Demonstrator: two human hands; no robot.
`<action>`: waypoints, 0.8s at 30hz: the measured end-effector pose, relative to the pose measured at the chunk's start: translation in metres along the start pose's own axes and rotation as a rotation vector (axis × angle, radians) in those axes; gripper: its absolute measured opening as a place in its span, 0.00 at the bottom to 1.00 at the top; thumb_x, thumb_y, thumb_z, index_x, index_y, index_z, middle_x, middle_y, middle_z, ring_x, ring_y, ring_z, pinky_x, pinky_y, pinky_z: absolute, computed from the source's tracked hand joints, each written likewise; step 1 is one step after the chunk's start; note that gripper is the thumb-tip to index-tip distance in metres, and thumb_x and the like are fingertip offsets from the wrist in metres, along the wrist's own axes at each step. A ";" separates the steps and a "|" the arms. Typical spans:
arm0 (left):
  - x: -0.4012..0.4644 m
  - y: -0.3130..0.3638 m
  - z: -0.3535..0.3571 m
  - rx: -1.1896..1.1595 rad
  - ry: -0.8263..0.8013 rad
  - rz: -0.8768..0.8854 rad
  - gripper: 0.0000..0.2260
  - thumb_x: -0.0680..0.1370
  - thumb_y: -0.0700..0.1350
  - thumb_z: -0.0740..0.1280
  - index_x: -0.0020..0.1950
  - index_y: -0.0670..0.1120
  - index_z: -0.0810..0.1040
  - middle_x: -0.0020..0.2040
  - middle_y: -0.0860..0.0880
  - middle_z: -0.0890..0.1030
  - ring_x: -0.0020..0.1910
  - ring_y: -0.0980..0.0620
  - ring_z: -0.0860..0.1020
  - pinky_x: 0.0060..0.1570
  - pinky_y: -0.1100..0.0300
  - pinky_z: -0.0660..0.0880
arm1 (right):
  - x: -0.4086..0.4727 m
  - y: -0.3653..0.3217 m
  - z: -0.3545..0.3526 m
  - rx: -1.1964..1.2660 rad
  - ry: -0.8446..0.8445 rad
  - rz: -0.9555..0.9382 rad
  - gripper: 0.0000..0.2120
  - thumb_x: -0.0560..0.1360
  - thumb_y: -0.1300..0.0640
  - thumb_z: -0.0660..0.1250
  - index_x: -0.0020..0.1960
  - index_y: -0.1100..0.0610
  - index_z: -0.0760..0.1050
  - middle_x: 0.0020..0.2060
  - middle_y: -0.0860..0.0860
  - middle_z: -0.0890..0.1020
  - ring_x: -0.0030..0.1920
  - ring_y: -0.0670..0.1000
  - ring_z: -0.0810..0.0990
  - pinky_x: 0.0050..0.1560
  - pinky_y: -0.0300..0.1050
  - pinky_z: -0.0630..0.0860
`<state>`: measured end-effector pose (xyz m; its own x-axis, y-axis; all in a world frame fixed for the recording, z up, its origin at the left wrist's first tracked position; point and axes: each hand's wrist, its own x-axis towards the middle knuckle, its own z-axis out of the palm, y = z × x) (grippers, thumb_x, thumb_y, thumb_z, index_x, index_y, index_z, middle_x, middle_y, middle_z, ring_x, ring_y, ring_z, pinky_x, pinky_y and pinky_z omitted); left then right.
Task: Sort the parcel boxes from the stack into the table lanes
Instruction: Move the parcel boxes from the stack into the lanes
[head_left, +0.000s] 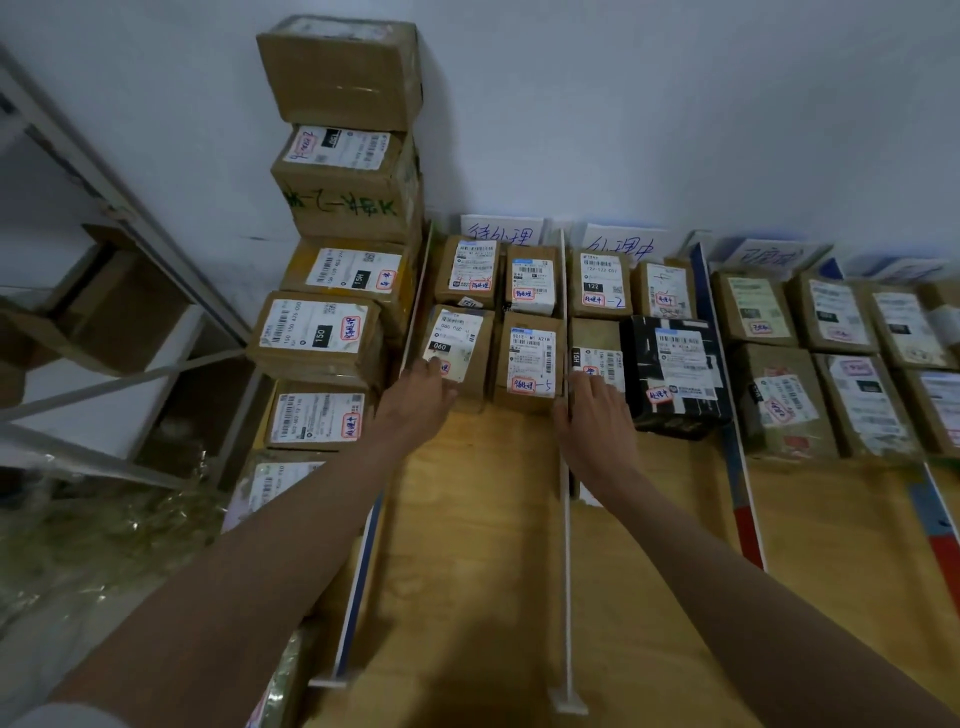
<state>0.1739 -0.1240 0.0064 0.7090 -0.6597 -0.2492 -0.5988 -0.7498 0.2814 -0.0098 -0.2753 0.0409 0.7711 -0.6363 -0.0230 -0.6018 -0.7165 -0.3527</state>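
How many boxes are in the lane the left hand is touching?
4: two at the back, left and right, and two in front, left under the left hand, right. None look hidden.

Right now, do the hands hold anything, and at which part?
Nothing is lifted. The left hand touches the near edge of the 060 box; the right hand touches the near end of the 15H box.
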 end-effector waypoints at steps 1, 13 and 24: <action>-0.012 0.000 -0.002 0.024 0.012 0.017 0.24 0.83 0.52 0.58 0.75 0.42 0.61 0.69 0.41 0.69 0.65 0.42 0.72 0.57 0.47 0.74 | -0.002 -0.004 0.000 -0.003 0.001 -0.002 0.15 0.82 0.53 0.56 0.67 0.56 0.68 0.61 0.53 0.75 0.61 0.53 0.73 0.64 0.51 0.71; -0.139 -0.081 -0.037 0.206 0.047 -0.079 0.21 0.83 0.55 0.54 0.70 0.44 0.69 0.67 0.45 0.73 0.63 0.45 0.74 0.61 0.50 0.71 | -0.026 -0.096 0.015 -0.022 -0.017 -0.132 0.19 0.82 0.51 0.55 0.68 0.58 0.69 0.61 0.56 0.76 0.63 0.57 0.73 0.64 0.54 0.71; -0.130 -0.185 -0.109 0.193 0.119 -0.159 0.22 0.83 0.55 0.54 0.72 0.43 0.67 0.71 0.42 0.70 0.69 0.44 0.70 0.71 0.46 0.65 | -0.025 -0.196 0.037 0.035 -0.029 -0.101 0.20 0.83 0.51 0.52 0.72 0.57 0.65 0.66 0.56 0.74 0.67 0.57 0.72 0.67 0.57 0.71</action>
<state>0.2328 0.1057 0.0874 0.8318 -0.5309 -0.1621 -0.5283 -0.8468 0.0623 0.0964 -0.1084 0.0760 0.8337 -0.5521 -0.0125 -0.5132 -0.7661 -0.3871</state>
